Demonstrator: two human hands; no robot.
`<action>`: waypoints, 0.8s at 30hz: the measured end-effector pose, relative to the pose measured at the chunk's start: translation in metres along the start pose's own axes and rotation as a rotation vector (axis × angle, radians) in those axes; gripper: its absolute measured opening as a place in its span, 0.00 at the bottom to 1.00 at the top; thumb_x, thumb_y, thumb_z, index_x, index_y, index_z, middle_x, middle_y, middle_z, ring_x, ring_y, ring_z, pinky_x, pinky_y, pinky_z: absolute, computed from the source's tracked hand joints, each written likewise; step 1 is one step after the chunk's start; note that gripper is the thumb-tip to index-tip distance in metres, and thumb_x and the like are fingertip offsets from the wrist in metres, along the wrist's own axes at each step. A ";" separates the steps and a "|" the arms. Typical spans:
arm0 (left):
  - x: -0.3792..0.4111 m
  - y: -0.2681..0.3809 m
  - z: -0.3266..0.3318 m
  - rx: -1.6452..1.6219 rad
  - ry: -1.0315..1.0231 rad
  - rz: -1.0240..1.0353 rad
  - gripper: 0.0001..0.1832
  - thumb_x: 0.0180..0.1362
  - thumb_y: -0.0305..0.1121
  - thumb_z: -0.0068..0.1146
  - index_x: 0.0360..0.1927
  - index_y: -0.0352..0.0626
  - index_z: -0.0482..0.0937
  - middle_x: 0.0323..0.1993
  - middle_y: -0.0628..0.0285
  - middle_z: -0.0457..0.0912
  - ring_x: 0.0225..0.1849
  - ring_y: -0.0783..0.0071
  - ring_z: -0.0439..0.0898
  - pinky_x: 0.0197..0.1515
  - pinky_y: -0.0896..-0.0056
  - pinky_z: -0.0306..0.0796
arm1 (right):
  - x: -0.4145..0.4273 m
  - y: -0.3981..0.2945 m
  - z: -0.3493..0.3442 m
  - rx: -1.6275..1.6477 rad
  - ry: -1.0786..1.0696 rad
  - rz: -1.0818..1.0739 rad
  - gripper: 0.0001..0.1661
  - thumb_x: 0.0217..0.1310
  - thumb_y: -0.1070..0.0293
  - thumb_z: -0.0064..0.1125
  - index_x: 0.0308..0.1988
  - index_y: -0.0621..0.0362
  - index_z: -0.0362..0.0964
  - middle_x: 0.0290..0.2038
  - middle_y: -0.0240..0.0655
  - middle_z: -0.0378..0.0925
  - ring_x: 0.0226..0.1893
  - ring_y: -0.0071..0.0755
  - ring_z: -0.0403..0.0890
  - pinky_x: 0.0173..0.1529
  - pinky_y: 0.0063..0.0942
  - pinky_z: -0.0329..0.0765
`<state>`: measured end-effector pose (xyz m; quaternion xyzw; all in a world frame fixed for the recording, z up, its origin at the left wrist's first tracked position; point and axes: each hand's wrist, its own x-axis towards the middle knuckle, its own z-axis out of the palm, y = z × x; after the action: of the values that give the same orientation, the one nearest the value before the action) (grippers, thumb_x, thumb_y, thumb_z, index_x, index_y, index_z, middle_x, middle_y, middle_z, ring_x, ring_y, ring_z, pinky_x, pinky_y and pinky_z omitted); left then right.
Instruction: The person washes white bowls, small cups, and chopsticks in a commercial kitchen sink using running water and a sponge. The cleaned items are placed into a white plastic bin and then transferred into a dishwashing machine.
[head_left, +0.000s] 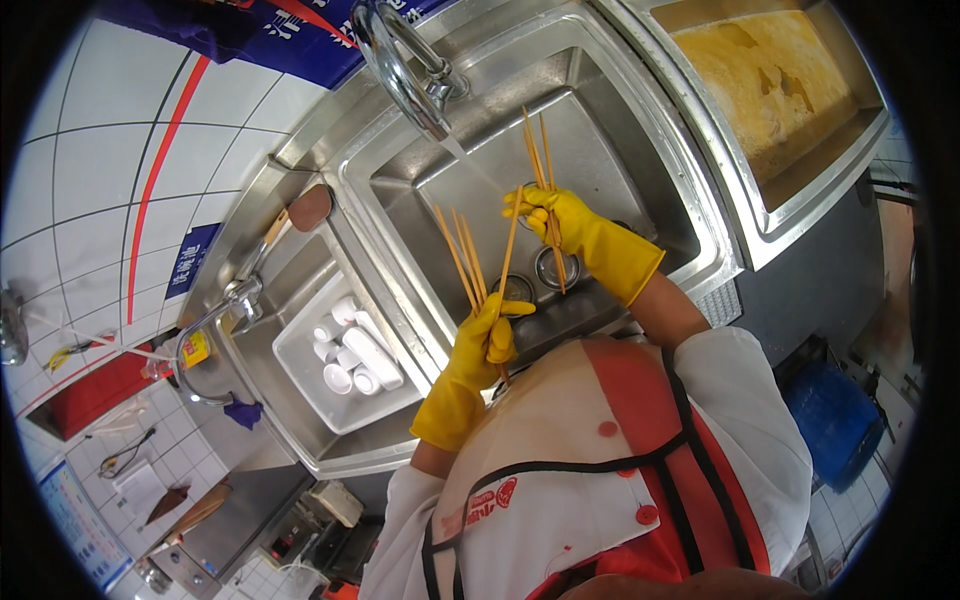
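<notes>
My left hand (480, 341), in a yellow rubber glove, is closed around several thin wooden sticks, possibly chopsticks (463, 255), fanned upward. One of them (512, 232) slants up apart from the rest to my right fingertips; whether they touch it is unclear. My right hand (570, 221), gloved alike, grips a second bunch of sticks (536, 154) whose lower ends point down into the steel sink basin (465, 180). A stream of water (471, 161) falls from the chrome faucet (405, 82) near my right hand. Round metal pieces (557, 267), perhaps drain fittings, sit at the basin's near side.
At the left, a smaller sink holds a white tub (300, 360) with white cups and dishes (349, 356). A wooden-handled brush or scraper (307, 210) lies on its back ledge. The right basin contains cloudy yellowish liquid (757, 82). A blue barrel (836, 420) stands at the right.
</notes>
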<state>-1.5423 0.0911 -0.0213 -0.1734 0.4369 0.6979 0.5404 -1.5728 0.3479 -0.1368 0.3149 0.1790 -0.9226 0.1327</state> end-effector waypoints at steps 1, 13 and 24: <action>0.000 0.000 0.000 0.001 -0.004 0.001 0.29 0.76 0.48 0.43 0.55 0.24 0.76 0.13 0.70 0.67 0.11 0.81 0.61 0.17 0.78 0.56 | 0.000 0.000 -0.001 -0.014 -0.009 -0.012 0.16 0.75 0.65 0.54 0.52 0.67 0.76 0.43 0.54 0.85 0.23 0.21 0.81 0.24 0.12 0.79; -0.007 0.004 -0.007 -0.030 -0.042 -0.057 0.30 0.77 0.49 0.42 0.53 0.24 0.77 0.12 0.71 0.66 0.10 0.81 0.60 0.16 0.78 0.54 | -0.005 -0.011 0.008 -0.060 0.042 -0.081 0.19 0.75 0.66 0.52 0.51 0.74 0.76 0.44 0.63 0.82 0.18 0.20 0.67 0.22 0.16 0.69; -0.022 0.007 -0.015 0.071 0.022 -0.010 0.30 0.77 0.48 0.42 0.51 0.23 0.77 0.11 0.69 0.69 0.10 0.80 0.62 0.15 0.79 0.57 | -0.001 -0.014 0.000 -0.101 0.011 -0.092 0.18 0.75 0.67 0.52 0.52 0.74 0.74 0.47 0.65 0.81 0.18 0.22 0.70 0.23 0.18 0.70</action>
<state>-1.5444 0.0660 -0.0108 -0.1641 0.4664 0.6774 0.5447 -1.5771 0.3607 -0.1326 0.3043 0.2403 -0.9158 0.1050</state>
